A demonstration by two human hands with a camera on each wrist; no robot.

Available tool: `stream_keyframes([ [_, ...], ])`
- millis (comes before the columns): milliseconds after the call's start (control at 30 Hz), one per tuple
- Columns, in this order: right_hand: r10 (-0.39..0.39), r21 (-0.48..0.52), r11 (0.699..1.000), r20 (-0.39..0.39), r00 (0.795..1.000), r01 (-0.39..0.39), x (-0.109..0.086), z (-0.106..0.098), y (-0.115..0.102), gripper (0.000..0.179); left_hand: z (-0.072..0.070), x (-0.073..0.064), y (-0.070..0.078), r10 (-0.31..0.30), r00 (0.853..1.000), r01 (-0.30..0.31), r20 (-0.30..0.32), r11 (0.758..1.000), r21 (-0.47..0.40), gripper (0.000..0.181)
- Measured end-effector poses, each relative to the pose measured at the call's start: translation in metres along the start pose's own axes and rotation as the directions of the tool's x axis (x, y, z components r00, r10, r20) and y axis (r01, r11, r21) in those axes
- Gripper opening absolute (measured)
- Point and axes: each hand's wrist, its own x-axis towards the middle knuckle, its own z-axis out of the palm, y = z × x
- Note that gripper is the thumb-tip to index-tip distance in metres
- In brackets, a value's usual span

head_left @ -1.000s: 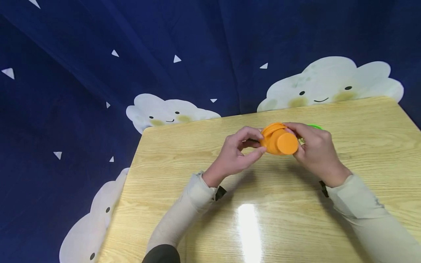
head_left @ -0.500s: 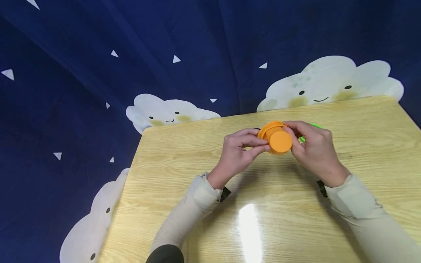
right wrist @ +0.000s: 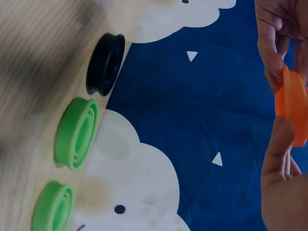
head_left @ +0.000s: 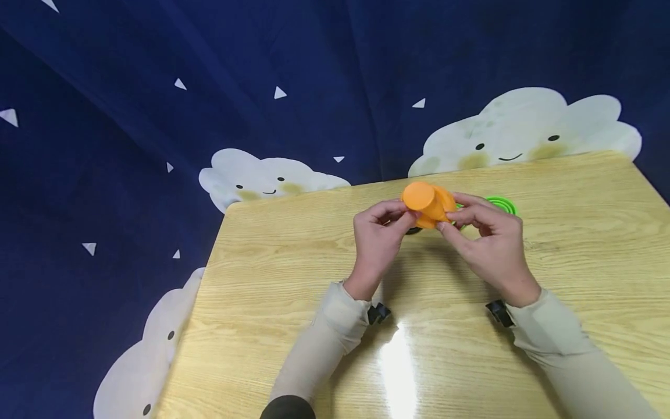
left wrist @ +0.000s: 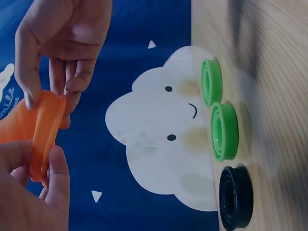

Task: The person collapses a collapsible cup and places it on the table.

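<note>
Both hands hold an orange collapsible cup [head_left: 430, 205] above the table, tilted with its flat round end facing up and to the left. My left hand [head_left: 379, 235] pinches its left side between thumb and fingers. On the opposite side, my right hand [head_left: 489, 247] pinches the cup by the rim. The wide ringed rim of the orange cup [left wrist: 45, 137] shows in the left wrist view, with fingertips at both ends. Beyond the hands lie two flattened green collapsible cups [right wrist: 77, 134] and a similar black one [right wrist: 105, 65], partly hidden in the head view.
The light wooden table [head_left: 282, 262] reaches the dark blue curtain [head_left: 314, 70] with cloud prints at the back. The green and black cups stand in a row near the table's far edge. A bright reflection lies on the near part of the tabletop.
The orange cup has been turned, its flat end swinging from right to upper left. The left forearm has moved right, and the right hand has shifted slightly left. More green shows behind.
</note>
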Motion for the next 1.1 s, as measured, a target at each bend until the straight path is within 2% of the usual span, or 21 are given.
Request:
stream_keyframes([
  [133, -0.006, 0.036, 0.999, -0.076, 0.997, 0.009, 0.001, 0.001, -0.001, 0.019, 0.004, -0.004, 0.002, 0.016, 1.000, -0.016, -0.014, 1.000, -0.020, 0.008],
  [200, 0.001, -0.015, 1.000, -0.100, 0.995, -0.003, 0.001, 0.001, -0.002, 0.016, 0.005, -0.005, 0.003, 0.041, 0.999, -0.041, -0.006, 0.999, -0.022, 0.009],
  [267, 0.017, -0.100, 0.995, -0.119, 0.993, -0.029, 0.001, 0.000, -0.002, 0.014, 0.005, -0.006, 0.003, 0.096, 0.995, -0.096, 0.022, 0.995, -0.009, 0.009],
  [300, 0.025, -0.159, 0.986, -0.127, 0.992, -0.045, 0.002, 0.000, -0.003, 0.012, 0.004, -0.007, 0.004, 0.136, 0.990, -0.136, 0.046, 0.991, 0.001, 0.008],
  [367, 0.054, -0.265, 0.960, -0.151, 0.987, -0.093, 0.003, 0.001, -0.005, 0.011, 0.004, -0.009, 0.008, 0.224, 0.970, -0.229, 0.097, 0.973, 0.041, 0.007],
  [467, 0.108, -0.305, 0.939, -0.185, 0.977, -0.162, 0.005, 0.001, -0.008, 0.013, 0.003, -0.010, 0.012, 0.311, 0.937, -0.326, 0.160, 0.942, 0.080, 0.007],
  [500, 0.118, -0.312, 0.934, -0.191, 0.975, -0.174, 0.006, 0.001, -0.009, 0.013, 0.003, -0.010, 0.014, 0.309, 0.936, -0.327, 0.172, 0.941, 0.088, 0.007],
  [533, 0.130, -0.308, 0.933, -0.193, 0.972, -0.186, 0.006, 0.000, -0.009, 0.013, 0.002, -0.010, 0.014, 0.294, 0.939, -0.313, 0.177, 0.946, 0.089, 0.007],
  [567, 0.136, -0.302, 0.934, -0.189, 0.972, -0.189, 0.005, 0.000, -0.010, 0.013, 0.002, -0.010, 0.015, 0.262, 0.949, -0.279, 0.176, 0.957, 0.077, 0.008],
  [667, 0.160, -0.264, 0.944, -0.157, 0.975, -0.198, 0.004, -0.004, -0.010, 0.011, -0.001, -0.007, 0.006, 0.133, 0.977, -0.138, 0.167, 0.990, 0.018, 0.012],
  [733, 0.190, -0.205, 0.956, -0.115, 0.975, -0.211, 0.003, -0.007, -0.011, 0.009, -0.002, -0.005, 0.003, 0.042, 0.988, -0.039, 0.151, 0.999, -0.028, 0.014],
  [833, 0.231, -0.051, 0.971, -0.045, 0.972, -0.233, 0.003, -0.011, -0.012, 0.005, -0.005, -0.002, 0.000, -0.070, 0.986, 0.088, 0.148, 0.989, -0.121, 0.017],
  [900, 0.256, 0.089, 0.963, -0.017, 0.967, -0.254, 0.004, -0.013, -0.013, 0.003, -0.006, -0.001, -0.001, -0.121, 0.980, 0.152, 0.159, 0.968, -0.199, 0.019],
  [967, 0.286, 0.223, 0.934, -0.004, 0.958, -0.278, 0.005, -0.014, -0.014, 0.006, -0.006, -0.001, -0.001, -0.161, 0.971, 0.204, 0.174, 0.941, -0.269, 0.022],
  [1000, 0.310, 0.296, 0.907, 0.008, 0.951, -0.298, 0.006, -0.015, -0.014, 0.007, -0.005, 0.000, -0.001, -0.176, 0.968, 0.224, 0.181, 0.928, -0.296, 0.024],
  [1033, 0.338, 0.365, 0.873, 0.025, 0.941, -0.324, 0.007, -0.015, -0.015, 0.008, -0.005, 0.000, 0.000, -0.189, 0.964, 0.242, 0.188, 0.917, -0.318, 0.025],
  [1100, 0.398, 0.493, 0.781, 0.077, 0.914, -0.382, 0.008, -0.017, -0.015, 0.012, -0.004, 0.000, 0.000, -0.219, 0.954, 0.282, 0.203, 0.887, -0.365, 0.024],
])
